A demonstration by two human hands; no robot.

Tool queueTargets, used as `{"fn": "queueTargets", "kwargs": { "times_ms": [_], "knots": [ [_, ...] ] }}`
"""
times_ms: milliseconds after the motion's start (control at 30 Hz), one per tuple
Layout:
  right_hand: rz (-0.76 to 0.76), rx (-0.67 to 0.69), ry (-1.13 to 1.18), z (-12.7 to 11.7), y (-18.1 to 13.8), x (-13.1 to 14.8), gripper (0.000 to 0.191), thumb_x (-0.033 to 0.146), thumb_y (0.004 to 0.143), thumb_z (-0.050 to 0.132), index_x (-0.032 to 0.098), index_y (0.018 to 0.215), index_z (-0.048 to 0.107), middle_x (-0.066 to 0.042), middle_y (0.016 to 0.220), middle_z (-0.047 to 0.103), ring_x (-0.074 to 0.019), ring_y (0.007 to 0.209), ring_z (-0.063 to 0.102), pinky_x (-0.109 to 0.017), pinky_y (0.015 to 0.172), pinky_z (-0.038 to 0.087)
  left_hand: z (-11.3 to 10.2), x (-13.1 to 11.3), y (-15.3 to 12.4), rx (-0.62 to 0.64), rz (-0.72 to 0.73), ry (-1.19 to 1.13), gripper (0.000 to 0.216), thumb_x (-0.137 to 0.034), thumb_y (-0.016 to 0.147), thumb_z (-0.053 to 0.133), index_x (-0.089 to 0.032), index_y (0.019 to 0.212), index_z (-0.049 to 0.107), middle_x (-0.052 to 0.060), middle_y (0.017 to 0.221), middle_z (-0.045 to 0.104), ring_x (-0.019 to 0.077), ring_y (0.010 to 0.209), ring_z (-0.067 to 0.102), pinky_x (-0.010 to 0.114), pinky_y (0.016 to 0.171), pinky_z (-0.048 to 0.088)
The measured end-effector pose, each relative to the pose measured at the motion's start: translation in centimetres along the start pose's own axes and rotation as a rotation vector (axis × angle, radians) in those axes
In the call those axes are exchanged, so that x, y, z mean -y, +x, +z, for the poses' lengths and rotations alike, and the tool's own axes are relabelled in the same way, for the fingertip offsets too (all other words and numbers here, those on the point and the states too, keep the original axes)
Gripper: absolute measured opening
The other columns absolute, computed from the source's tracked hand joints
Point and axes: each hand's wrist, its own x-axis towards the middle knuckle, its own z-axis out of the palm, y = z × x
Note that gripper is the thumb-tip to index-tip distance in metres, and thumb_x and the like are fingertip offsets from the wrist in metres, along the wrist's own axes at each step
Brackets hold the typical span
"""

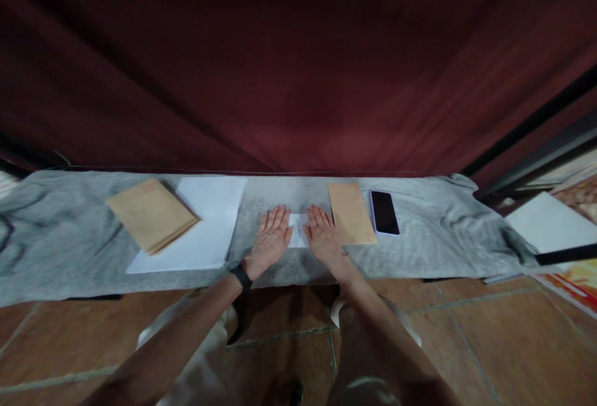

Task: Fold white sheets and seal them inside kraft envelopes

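Note:
A small white piece of paper (298,232), which looks folded, lies on the grey cloth in front of me. My left hand (272,235) presses flat on its left end, fingers stretched out. On its right end rests my right hand (321,233), also flat with the fingers extended. Both palms hide the paper's ends. Just right of my right hand lies a single brown envelope (353,214), close to the fingers. A stack of white paper sheets (212,232) is to the left of my left hand, and a pile of brown envelopes (152,214) sits partly on it.
A phone (385,212) with a dark screen and a pale purple edge lies right of the single envelope. Grey cloth (433,226) covers the narrow bench. Behind it hangs a dark red curtain (289,83). Brown floor tiles (513,331) and dark metal bars (532,126) are also visible.

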Motion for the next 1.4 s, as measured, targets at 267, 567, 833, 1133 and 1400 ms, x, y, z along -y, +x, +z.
{"fn": "queueTargets", "kwargs": {
  "times_ms": [267,567,833,1133,1400],
  "knots": [
    [-0.065,0.051,-0.039,1.3,-0.7,0.9,0.053,0.039,0.107,0.04,0.014,0.153,0.043,-0.012,0.161,0.039,-0.0257,0.149,0.038,-0.045,0.122,0.029,2.1,-0.1,-0.3,-0.021,0.023,-0.055,0.055,-0.033,0.105,0.029,-0.015,0.156,0.039,0.011,0.163,0.036,0.0272,0.154,0.028,0.052,0.126,0.019],
    [-0.001,0.118,0.026,0.0,0.9,-0.5,0.052,0.032,0.103,0.047,0.015,0.151,0.046,-0.013,0.156,0.049,-0.0284,0.143,0.043,-0.046,0.119,0.034,0.8,2.8,0.0,-0.014,-0.013,-0.087,0.052,-0.038,0.105,0.037,-0.012,0.149,0.048,0.014,0.155,0.049,0.0294,0.144,0.044,0.045,0.118,0.035],
    [0.039,0.122,-0.007,-0.6,1.9,-1.0,0.047,0.025,0.103,0.043,0.013,0.149,0.05,-0.015,0.156,0.047,-0.0299,0.142,0.045,-0.049,0.118,0.034,0.9,3.3,0.2,-0.018,-0.02,-0.09,0.05,-0.03,0.104,0.036,-0.009,0.148,0.049,0.016,0.156,0.047,0.0297,0.147,0.041,0.047,0.12,0.034],
    [-0.114,0.066,0.168,1.4,0.9,3.4,0.055,0.036,0.108,0.027,0.013,0.158,0.034,-0.013,0.162,0.039,-0.0214,0.152,0.033,-0.045,0.123,0.032,1.9,1.0,-0.5,-0.088,0.095,-0.156,0.056,-0.02,0.101,0.027,-0.004,0.154,0.037,0.017,0.163,0.035,0.0256,0.154,0.026,0.048,0.127,0.022],
    [-0.098,0.033,0.047,2.1,0.2,2.2,0.053,0.034,0.107,0.034,0.013,0.156,0.039,-0.013,0.161,0.041,-0.0247,0.151,0.033,-0.047,0.124,0.029,2.2,1.1,-0.8,-0.045,0.045,-0.139,0.056,-0.026,0.102,0.034,-0.008,0.155,0.038,0.016,0.162,0.038,0.0265,0.154,0.028,0.05,0.127,0.021]
  ]
}}
